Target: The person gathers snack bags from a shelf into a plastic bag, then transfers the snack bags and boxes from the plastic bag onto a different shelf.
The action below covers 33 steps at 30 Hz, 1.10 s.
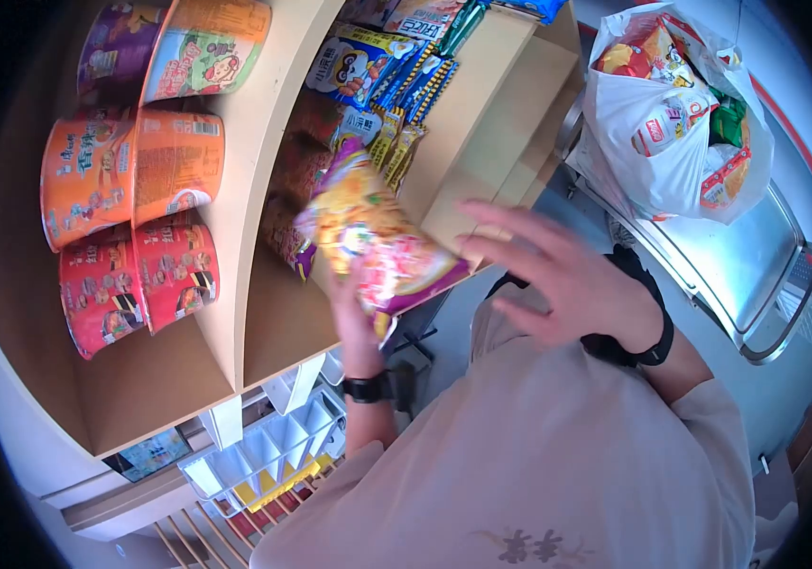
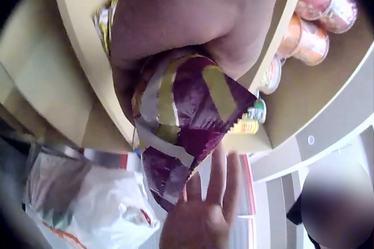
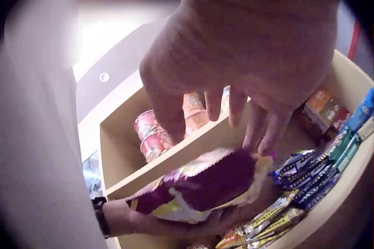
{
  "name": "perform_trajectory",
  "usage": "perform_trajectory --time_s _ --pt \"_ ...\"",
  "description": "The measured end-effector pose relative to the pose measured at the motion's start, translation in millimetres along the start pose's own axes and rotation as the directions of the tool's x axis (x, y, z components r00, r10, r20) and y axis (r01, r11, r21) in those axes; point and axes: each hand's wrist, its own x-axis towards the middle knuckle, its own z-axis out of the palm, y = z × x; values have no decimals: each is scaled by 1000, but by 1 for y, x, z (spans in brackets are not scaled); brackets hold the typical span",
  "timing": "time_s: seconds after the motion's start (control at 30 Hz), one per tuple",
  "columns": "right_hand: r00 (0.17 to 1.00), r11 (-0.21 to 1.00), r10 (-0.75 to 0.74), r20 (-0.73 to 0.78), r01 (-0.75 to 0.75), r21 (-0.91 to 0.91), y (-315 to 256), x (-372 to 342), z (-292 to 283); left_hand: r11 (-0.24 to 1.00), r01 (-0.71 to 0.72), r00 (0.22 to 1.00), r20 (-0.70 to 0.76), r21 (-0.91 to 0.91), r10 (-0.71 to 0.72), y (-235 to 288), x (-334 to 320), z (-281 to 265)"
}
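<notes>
Lettered shirt (image 1: 567, 446), held purple bag (image 1: 382, 251), "小浣熊" packet (image 1: 354, 71)

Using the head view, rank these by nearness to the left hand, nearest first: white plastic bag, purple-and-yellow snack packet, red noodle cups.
1. Purple-and-yellow snack packet: in the left hand itself.
2. Red noodle cups: off to the left, past the wooden divider.
3. White plastic bag: farthest, well over to the right.

The left grip (image 2: 184, 18) holds a purple packet (image 2: 198, 106); the right grip (image 2: 200, 217), fingers extended, shows partly behind it.
</notes>
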Motion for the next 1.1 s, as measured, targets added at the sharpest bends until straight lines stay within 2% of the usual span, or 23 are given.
perform_trajectory --time_s 0.07,0.13,0.2,0.27,0.3,0.33,0.37,0.4,0.47,0.5,0.53,0.6,0.67,0.7,0.73,0.77,0.87,0.93,0.97,1.0,1.03,1.07,1.1 --pt "999 999 14 -48 -16 -49 12 -8 -8 993 -105 994 -32 55 107 25 32 -51" --pt "983 992 122 -135 -124 -4 25 -23 -14 1000 -26 991 -131 12 27 53 68 -112" --pt "972 980 179 -154 -189 -55 31 -35 -20 991 -112 975 -187 69 123 69 110 -168" --pt "956 961 240 -171 -259 -100 36 -48 -23 943 -10 923 -360 332 136 76 141 -204" --pt "942 946 273 -193 -299 -122 39 -54 -24 943 -5 922 -362 334 133 74 163 -229" --pt "927 930 304 -218 -339 -146 42 -58 -25 286 143 870 -258 947 420 70 188 -253" --pt "921 914 310 -238 -358 -193 43 -62 -26 -589 301 864 47 750 501 69 203 -263" --pt "917 911 315 -247 -365 -194 43 -67 -27 -594 292 866 57 750 497 67 198 -238" --pt "880 879 378 -287 -438 -186 44 -79 -31 -857 155 790 459 491 406 53 180 -196" --pt "880 877 381 -284 -441 -192 44 -84 -34 -590 36 796 334 807 505 46 192 -189" --pt "865 861 387 -320 -463 -210 44 -90 -37 -582 33 798 329 812 505 34 192 -185" --pt "850 838 383 -362 -484 -252 45 -95 -44 -607 525 683 131 596 719 4 199 -174" --pt "798 829 394 -457 -523 -199 46 -108 -54 -912 261 836 398 316 377 23 211 -193" --pt "806 826 307 -506 -489 -279 46 -110 -61 -804 22 839 427 594 339 26 213 -207" --pt "787 813 275 -552 -497 -303 46 -113 -67 -887 -142 695 683 439 226 28 219 -211" --pt "759 808 218 -613 -492 -322 46 -116 -74 -856 -223 667 713 467 215 29 225 -219" --pt "630 772 121 -767 -546 -326 45 -114 -102 -659 -232 791 533 716 300 38 236 -251" --pt "533 767 169 -829 -600 -230 47 -112 -120 -541 -147 872 366 828 324 46 238 -263" --pt "522 755 211 -826 -624 -201 58 -116 -127 -467 -258 693 499 846 521 48 214 -212" --pt "521 754 201 -829 -623 -209 71 -120 -132 -416 -373 457 554 830 696 41 164 -132" --pt "457 689 351 -817 -717 -105 86 -122 -134 -64 -425 644 351 903 679 30 122 -67" --pt "380 604 489 -785 -797 -10 105 -125 -137 218 -377 790 190 900 583 10 98 -28" --pt "486 562 470 -737 -808 -174 132 -132 -136 236 -577 764 414 782 495 -9 79 11"
